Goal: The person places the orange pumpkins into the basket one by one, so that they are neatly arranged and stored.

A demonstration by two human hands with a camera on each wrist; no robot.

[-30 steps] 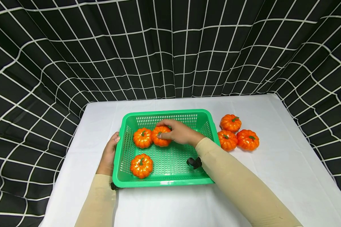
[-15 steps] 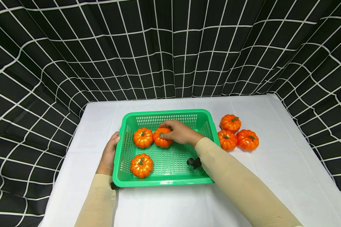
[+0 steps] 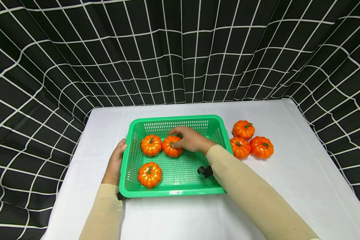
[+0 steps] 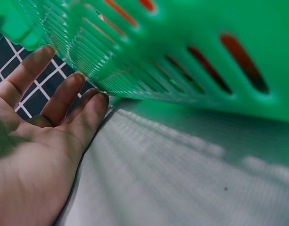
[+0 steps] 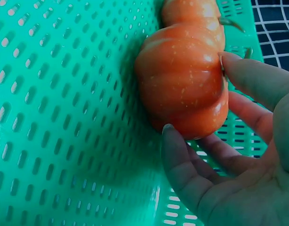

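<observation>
Hanging behind everything and down both sides, a big black cloth is showing lots of white lines that are making squares. In front of it, a white table is reaching toward the near side. On the table a green basket is sitting, and its walls and floor are showing lots of little holes. Two tan sleeves are coming in from the near side, and the right one is crossing over the basket's right edge. The left hand is resting outside the basket, at its left side. Its fingers are lying loose and a little bent, and their tips are touching the green wall. The right hand is reaching down into the basket, and its thumb and fingers are pinching an orange pumpkin. That one is sitting in the back half of the basket, near the middle. A second pumpkin is sitting just to its left. A third pumpkin is sitting in the front left part, apart from both. Outside, on the table just right of the basket, three more pumpkins are huddling close together. Littlest of all, a small black thing is poking out by the right sleeve, and green stems are sticking up from the pumpkins.
</observation>
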